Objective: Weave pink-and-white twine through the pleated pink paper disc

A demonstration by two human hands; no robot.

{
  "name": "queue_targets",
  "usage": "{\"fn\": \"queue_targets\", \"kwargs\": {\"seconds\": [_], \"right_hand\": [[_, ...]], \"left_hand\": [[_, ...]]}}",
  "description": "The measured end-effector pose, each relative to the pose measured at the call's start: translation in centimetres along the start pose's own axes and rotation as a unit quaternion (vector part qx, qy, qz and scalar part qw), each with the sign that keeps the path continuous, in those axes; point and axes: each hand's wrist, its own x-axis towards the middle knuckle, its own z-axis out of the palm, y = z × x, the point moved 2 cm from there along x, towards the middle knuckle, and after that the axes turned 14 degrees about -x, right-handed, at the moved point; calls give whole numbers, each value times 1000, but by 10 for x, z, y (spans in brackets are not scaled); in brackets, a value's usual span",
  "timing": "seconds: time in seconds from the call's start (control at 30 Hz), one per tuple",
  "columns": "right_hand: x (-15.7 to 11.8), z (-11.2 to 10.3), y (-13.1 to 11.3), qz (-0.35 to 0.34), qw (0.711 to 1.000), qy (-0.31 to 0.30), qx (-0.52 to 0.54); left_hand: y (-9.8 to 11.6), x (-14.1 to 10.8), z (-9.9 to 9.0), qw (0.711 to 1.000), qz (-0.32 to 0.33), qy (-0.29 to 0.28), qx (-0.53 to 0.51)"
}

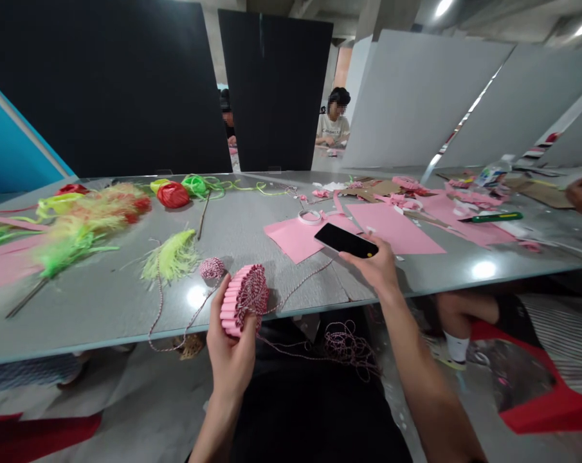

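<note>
Our left grip (231,360) is pinching a pleated pink paper rosette (245,299) at the desk's front edge (300,311), while our right grip (372,265) is clasping a black phone (346,240) over pink card (391,228).

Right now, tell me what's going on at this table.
A person's left hand grips a pink pleated paper coil wound with pink-and-white twine, while the right hand holds a black smartphone over the grey table. A ball of that twine lies near pink paper sheets. Another person works beyond a black partition.
</note>
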Motion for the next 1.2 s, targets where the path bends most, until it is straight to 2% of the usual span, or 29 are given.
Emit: {"fn": "queue_targets", "kwargs": {"seconds": [0.07,0.17,0.27,0.33,0.4,0.43,0.5,0.57,0.6,0.67,0.83,0.9,1.0,1.07,1.13,1.2], "right_hand": [[-16,2,0,-3,1000,-23,-10],[-25,3,-4,-17,999,-33,-28],[-33,-6,-22,-50,998,-29,-30],[-49,-16,-46,-87,996,-33,-12],[-79,-28,-80,-146,987,-63,34],[-96,-34,-99,-192,974,-98,71],[-132,-44,-137,-288,919,-176,203],[-156,-49,-160,-317,899,-190,235],[-162,-50,-164,-321,898,-189,234],[-161,-50,-160,-319,906,-180,213],[-123,-63,-121,-245,954,-109,132],[-121,-69,-123,-241,947,-148,150],[-139,-69,-145,-288,906,-243,193],[-148,-66,-155,-306,893,-261,200],[-147,-64,-150,-302,905,-240,181],[-132,-65,-127,-264,941,-182,112]], "left_hand": [[1,0,0,1000,10,4,0],[1,-1,0,1000,3,9,-11],[1,-3,1,999,-1,18,-30],[1,-5,2,999,11,20,-37],[1,-8,6,999,26,6,-38],[1,-11,8,999,31,-8,-41],[0,-17,13,997,39,-41,-56],[0,-22,17,994,44,-68,-78],[0,-25,19,992,43,-78,-85],[0,-27,22,991,40,-87,-90],[-1,-24,22,994,40,-65,-81],[-3,-24,22,994,39,-64,-82],[-6,-28,23,990,45,-90,-96],[-6,-30,24,987,49,-109,-107],[-4,-31,25,986,44,-114,-110],[-2,-28,25,990,30,-98,-101]]}}
